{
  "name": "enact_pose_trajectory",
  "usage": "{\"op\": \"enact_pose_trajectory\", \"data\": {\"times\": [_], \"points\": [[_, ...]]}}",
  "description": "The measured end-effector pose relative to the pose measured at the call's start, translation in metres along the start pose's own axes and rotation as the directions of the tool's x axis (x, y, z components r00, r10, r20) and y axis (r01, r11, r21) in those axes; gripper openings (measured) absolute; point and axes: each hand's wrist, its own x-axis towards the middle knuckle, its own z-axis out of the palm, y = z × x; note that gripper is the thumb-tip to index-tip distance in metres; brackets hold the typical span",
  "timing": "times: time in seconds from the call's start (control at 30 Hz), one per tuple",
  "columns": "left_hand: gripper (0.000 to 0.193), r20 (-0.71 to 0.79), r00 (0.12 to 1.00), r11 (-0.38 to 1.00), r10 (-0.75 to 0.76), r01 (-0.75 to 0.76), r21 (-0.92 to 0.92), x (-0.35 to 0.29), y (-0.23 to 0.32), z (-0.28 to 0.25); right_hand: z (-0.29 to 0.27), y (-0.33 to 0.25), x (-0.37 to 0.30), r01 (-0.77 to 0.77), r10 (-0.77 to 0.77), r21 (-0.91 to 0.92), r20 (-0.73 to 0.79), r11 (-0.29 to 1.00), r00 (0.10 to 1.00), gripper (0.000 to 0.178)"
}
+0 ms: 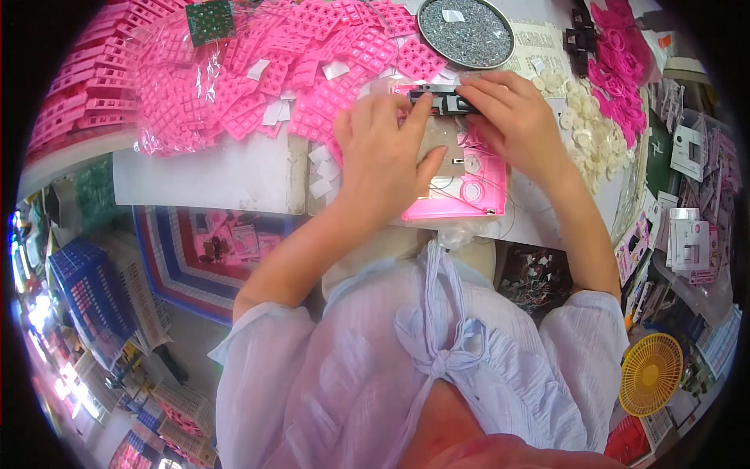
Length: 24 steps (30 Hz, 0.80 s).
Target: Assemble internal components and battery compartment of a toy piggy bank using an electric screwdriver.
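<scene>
A black, narrow plastic part (445,103) lies across the top of a pink plastic casing (453,207) on the table in front of me. My left hand (383,152) has its index fingertip on the left end of this part, with the thumb stretched out lower over the casing. The fingers of my right hand (516,117) close round the right end. Inside the casing, a greyish-brown panel (444,160), a white disc and thin wires show between my hands. My fingers cover parts of the black piece and the casing's upper edge.
Pink moulded keypad pieces (312,62) heap up at the back left, with a green circuit board (210,22) on top. A round tray of small screws (466,35) stands behind my hands. White discs (586,129) and magenta pieces (617,70) lie right. A basket (168,258) sits lower left.
</scene>
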Motion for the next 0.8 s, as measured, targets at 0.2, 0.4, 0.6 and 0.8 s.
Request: {"op": "enact_pose_trajectory", "data": {"times": [0.2,0.4,0.6,0.8], "points": [[0.035,0.15,0.978,0.987,0.148,-0.136,-0.087,0.04,-0.022,-0.013,-0.008,-0.003,0.004,-0.119,0.113,0.075,0.087,0.99,0.99,0.039],[0.016,0.207,0.962,0.984,0.177,-0.173,-0.038,0.163,-0.046,0.06,0.007,0.025,-0.005,-0.125,0.123,0.427,0.033,0.896,0.992,0.035],[0.016,0.254,0.939,0.965,0.232,-0.254,0.058,0.177,-0.034,0.075,0.004,0.066,-0.043,-0.457,0.589,0.768,0.131,0.448,0.798,0.029],[0.017,0.205,0.958,0.971,0.203,-0.224,0.085,0.181,-0.041,0.087,-0.073,0.057,0.051,0.097,0.365,0.99,-0.053,-0.103,0.929,0.044]]}}
